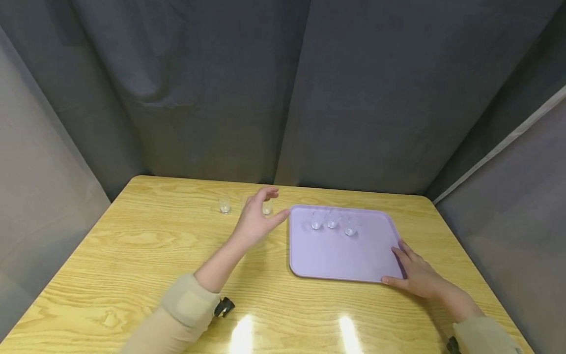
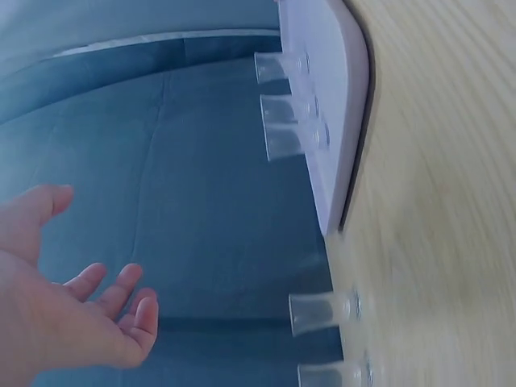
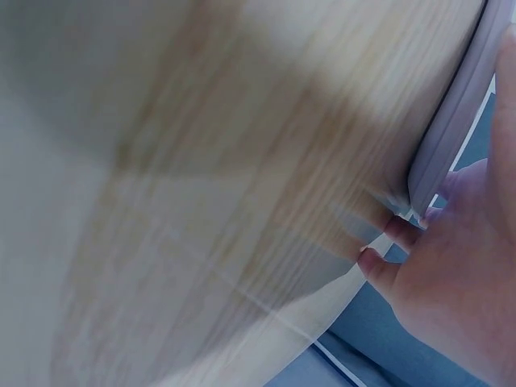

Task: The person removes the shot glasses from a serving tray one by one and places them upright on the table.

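Note:
A lilac tray (image 1: 340,255) lies on the wooden table (image 1: 146,255) and carries three small clear glasses (image 1: 332,221) in a row near its far edge. Two more clear glasses stand on the table left of it, one (image 1: 224,204) apart and one (image 1: 267,207) close to the tray. My left hand (image 1: 276,202) hovers open around that nearer glass, finger and thumb spread, not touching it. In the left wrist view the open palm (image 2: 89,306) is clear of the glass (image 2: 322,313). My right hand (image 1: 415,273) rests with straight fingers on the tray's near right corner (image 3: 451,137).
Grey curtains (image 1: 283,98) wall in the table on three sides. The table's right edge runs close to the tray. Bare wood (image 1: 132,246) stretches left and in front of the tray. A black wrist mount (image 1: 224,307) sits by my left sleeve.

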